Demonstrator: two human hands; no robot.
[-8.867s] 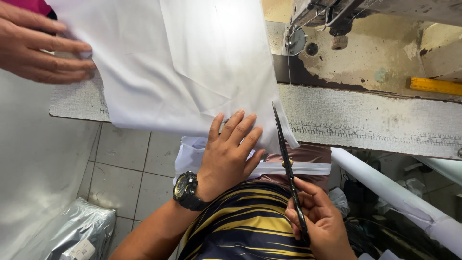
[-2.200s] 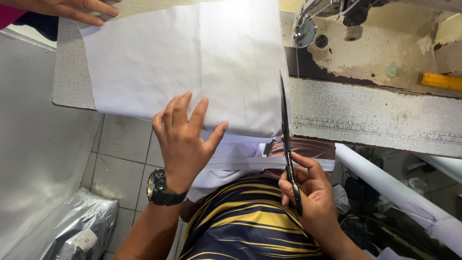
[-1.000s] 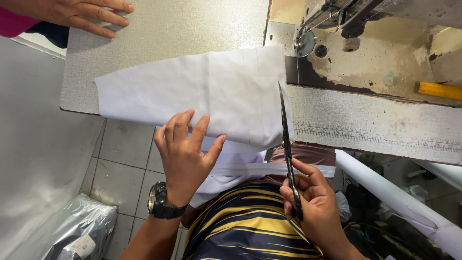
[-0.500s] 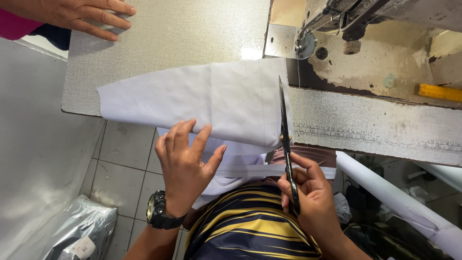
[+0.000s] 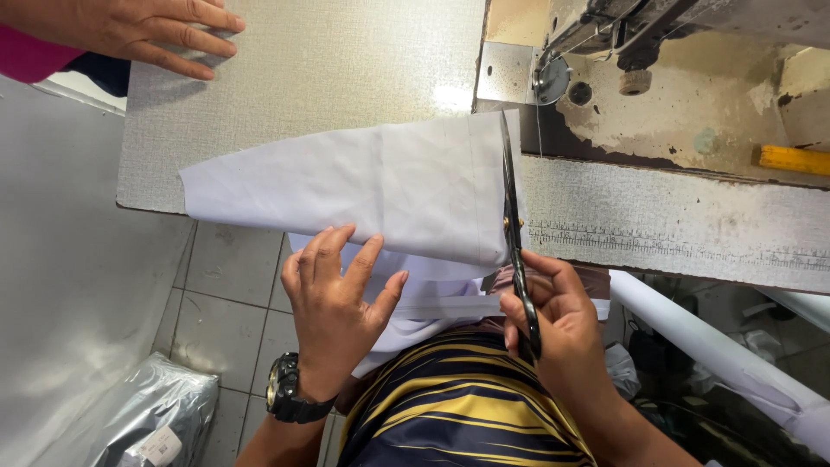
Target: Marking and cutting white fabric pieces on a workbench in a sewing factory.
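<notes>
A folded piece of white fabric (image 5: 372, 186) lies across the front edge of a grey sewing table (image 5: 328, 69) and hangs down toward my lap. My left hand (image 5: 333, 303) rests flat with fingers spread on the fabric's near edge. My right hand (image 5: 558, 320) grips the handles of black scissors (image 5: 512, 216). Their blades point away from me and lie along the fabric's right edge.
Another person's hand (image 5: 147, 35) rests on the table's far left corner. A sewing machine head (image 5: 605, 35) stands at the back right, with a yellow object (image 5: 794, 159) beside it. A white fabric roll (image 5: 718, 346) leans at right. A plastic-wrapped bundle (image 5: 147, 424) lies on the tiled floor.
The fabric has slid toward me off the table, baring more grey surface. My left hand moved down with its edge. The scissors stayed along the right edge.
</notes>
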